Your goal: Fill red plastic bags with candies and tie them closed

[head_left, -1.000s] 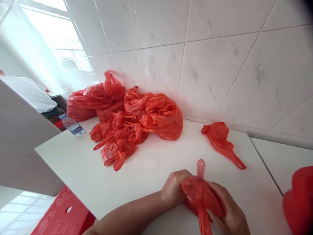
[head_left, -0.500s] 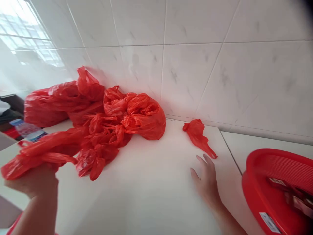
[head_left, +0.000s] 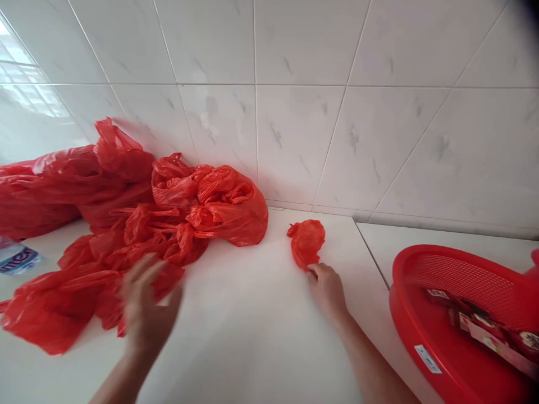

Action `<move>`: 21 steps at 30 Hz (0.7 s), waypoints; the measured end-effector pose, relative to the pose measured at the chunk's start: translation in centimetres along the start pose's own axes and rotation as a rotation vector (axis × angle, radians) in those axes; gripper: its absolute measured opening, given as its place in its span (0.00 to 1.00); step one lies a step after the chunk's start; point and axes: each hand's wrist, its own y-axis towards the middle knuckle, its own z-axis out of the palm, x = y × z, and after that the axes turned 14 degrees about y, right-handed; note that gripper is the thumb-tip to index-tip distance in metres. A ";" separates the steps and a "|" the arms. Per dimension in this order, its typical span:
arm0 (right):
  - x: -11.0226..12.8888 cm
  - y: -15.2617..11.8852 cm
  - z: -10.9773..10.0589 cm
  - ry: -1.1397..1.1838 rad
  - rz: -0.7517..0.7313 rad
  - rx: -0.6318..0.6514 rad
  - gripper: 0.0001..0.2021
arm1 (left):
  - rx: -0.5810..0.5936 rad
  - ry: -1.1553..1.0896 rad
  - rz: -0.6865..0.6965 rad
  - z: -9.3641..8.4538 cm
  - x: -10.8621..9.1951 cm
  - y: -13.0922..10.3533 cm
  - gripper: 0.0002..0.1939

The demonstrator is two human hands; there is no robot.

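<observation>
red bag (head_left: 308,242) points lengthwise from wall (head_left: 286,140) toward right hand (head_left: 327,289), which pinches its end; left hand (head_left: 148,311) spread.

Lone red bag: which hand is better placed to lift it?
Right, I'd say: the right hand pinches the near end of the lone red bag; the left hand is open, by the bag pile.

I record my left hand (head_left: 149,314) has released the bulky red plastic bag (head_left: 53,311); my right hand (head_left: 326,286) now pinches the small crumpled red plastic bag (head_left: 309,241).
</observation>
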 end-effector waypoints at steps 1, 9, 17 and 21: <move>0.9 -0.8 0.2 0.065 0.003 0.068 0.08 | 0.167 -0.088 0.144 1.1 -2.1 -0.4 0.23; 6.5 -3.6 -3.0 1.095 0.308 0.561 0.12 | 0.686 -0.497 0.118 7.4 -12.7 -2.3 0.25; 4.9 -1.8 -6.3 1.331 0.333 0.170 0.10 | 0.726 -0.597 -0.213 8.1 -11.8 -2.8 0.06; 4.2 -0.6 -7.7 1.202 0.330 0.089 0.10 | 0.693 -0.645 -0.392 7.9 -10.7 -2.6 0.10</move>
